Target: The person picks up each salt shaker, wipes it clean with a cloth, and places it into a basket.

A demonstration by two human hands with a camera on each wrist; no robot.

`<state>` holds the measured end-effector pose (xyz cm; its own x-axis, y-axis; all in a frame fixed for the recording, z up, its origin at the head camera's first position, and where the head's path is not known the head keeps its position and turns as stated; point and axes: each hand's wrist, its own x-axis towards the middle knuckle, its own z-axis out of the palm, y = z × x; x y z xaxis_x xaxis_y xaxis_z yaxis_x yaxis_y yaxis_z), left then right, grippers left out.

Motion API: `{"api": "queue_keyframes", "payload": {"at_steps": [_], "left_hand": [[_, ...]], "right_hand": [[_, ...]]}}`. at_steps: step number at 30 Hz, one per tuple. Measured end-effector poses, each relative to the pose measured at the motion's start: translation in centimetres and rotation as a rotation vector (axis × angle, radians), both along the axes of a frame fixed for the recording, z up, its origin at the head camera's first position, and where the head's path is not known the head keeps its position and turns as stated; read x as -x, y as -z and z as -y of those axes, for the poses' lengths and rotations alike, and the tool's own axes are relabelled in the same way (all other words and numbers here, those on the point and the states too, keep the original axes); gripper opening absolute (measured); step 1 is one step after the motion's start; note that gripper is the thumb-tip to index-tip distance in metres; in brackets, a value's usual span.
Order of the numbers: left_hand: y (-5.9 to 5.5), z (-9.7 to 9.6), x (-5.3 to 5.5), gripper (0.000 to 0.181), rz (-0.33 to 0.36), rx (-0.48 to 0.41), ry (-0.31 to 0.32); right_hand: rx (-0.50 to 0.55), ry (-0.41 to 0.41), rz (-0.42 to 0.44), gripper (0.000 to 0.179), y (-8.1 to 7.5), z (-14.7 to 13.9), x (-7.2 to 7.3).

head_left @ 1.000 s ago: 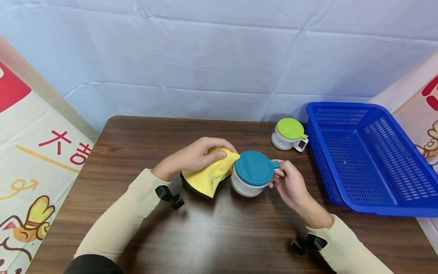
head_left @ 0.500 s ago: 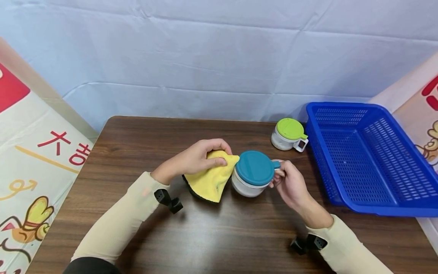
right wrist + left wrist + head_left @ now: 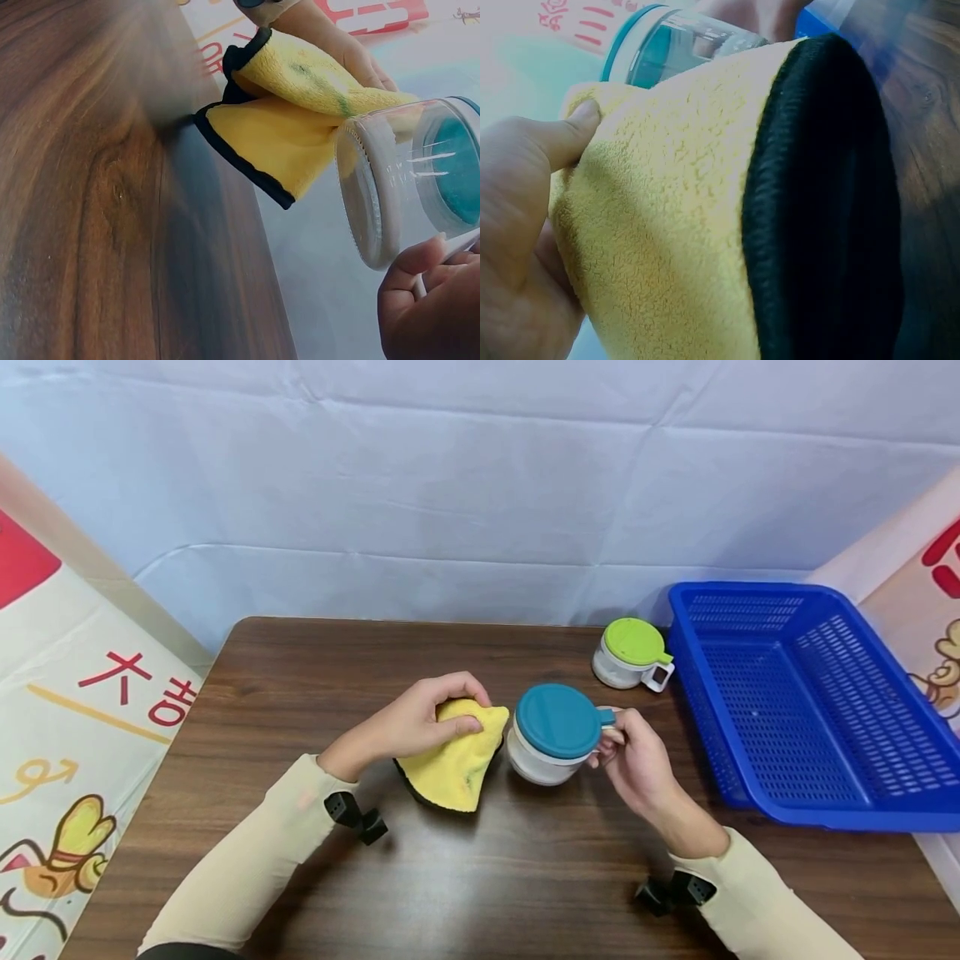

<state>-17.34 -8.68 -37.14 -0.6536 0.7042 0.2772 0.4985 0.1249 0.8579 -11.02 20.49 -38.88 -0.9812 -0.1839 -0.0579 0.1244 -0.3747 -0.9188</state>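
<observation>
My left hand (image 3: 420,718) pinches a yellow cloth (image 3: 459,766) with a black edge, thumb on top and fingers behind. In the right wrist view the cloth (image 3: 300,112) hangs in folds and shows dark greenish smudges. Just right of it, a clear jar with a teal lid (image 3: 557,720) is held by its side handle in my right hand (image 3: 637,764). Seen from the right wrist, the jar (image 3: 390,180) is off the table and tilted. In the left wrist view the cloth (image 3: 675,187) hides part of the jar (image 3: 682,45).
A similar jar with a green lid (image 3: 634,643) stands at the table's back right. Beside it is a blue perforated basket (image 3: 693,710). The brown wooden table (image 3: 480,893) ends at a pale cloth backdrop (image 3: 420,485).
The left hand and cloth have shifted left and slightly toward me, opening a small gap to the jar in the head view. The teal-lidded jar has risen slightly and tilted.
</observation>
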Motion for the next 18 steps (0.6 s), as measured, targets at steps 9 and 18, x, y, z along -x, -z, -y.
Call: {"api": "queue_keyframes", "payload": {"at_steps": [9,18], "left_hand": [[0.0,-0.4,-0.2,0.019,-0.009,-0.076,-0.055],[0.1,-1.1,-0.1,0.018,-0.053,-0.101,-0.056]], "right_hand": [[0.012,-0.010,0.003,0.023,0.0,0.2,-0.1],[0.023,-0.055,-0.009,0.023,0.2,0.1,-0.1]]}}
